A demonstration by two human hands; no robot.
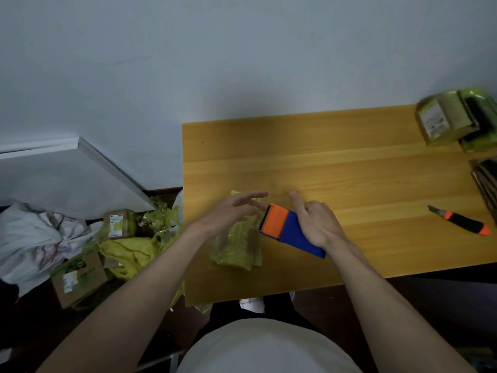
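Note:
A blue and orange flat object [285, 227] lies on the wooden table [349, 170] near its front left. My right hand [314, 222] rests on its blue part, index finger stretched out past it. A crumpled yellow-green plastic wrapper [236, 246] lies just left of the object. My left hand [234, 211] hovers over the wrapper's upper end with fingers spread and blurred; whether it touches the wrapper I cannot tell.
An orange and black utility knife [462, 220] lies at the table's right. A parcel in green tape [454, 119] sits at the back right corner, dark flat packs [486, 181] below it. Cardboard boxes [80, 278], yellow bags [129, 254] and cloth [35, 238] litter the floor to the left.

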